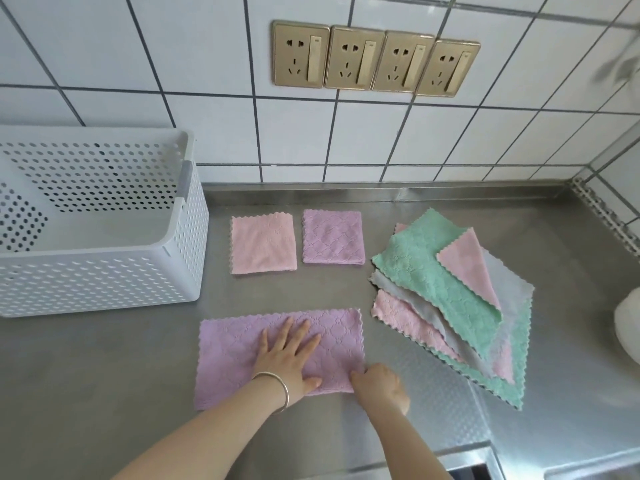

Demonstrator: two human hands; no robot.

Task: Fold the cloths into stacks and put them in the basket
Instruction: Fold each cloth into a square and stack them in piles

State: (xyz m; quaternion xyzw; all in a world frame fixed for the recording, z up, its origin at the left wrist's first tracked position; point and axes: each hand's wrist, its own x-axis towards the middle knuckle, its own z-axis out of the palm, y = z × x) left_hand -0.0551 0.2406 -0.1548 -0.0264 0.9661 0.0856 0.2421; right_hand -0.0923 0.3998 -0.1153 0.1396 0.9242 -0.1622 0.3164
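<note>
My left hand (288,355) is flat on the purple cloth (277,355), fingers straight and spread, palm pressing it down near its middle; thumb points right along the near edge. A silver bangle (277,389) sits on that wrist. My right hand (379,384) is at the cloth's near right corner, fingers curled, pinching the corner edge; exactly how many fingers are on it I cannot tell. The purple cloth lies as a long rectangle on the steel table (104,375), long side running left-right, closest to me. Beyond it, two folded squares lie flat side by side, apart from each other: a pink folded cloth (263,243) on the left and a purple folded cloth (333,237) on the right. To the right of those, a loose pile of unfolded cloths (450,299) is fanned out: green on top with a pink corner turned over it, grey, pink and more green underneath, edges overlapping. The white perforated basket (104,271) stands at the left on the table, well apart from my hands; no cloth visible inside the part I can see. Tiled wall behind with a row of four gold sockets (375,58). A white rounded object (628,323) is cut off at the right edge; cannot tell what it is.
</note>
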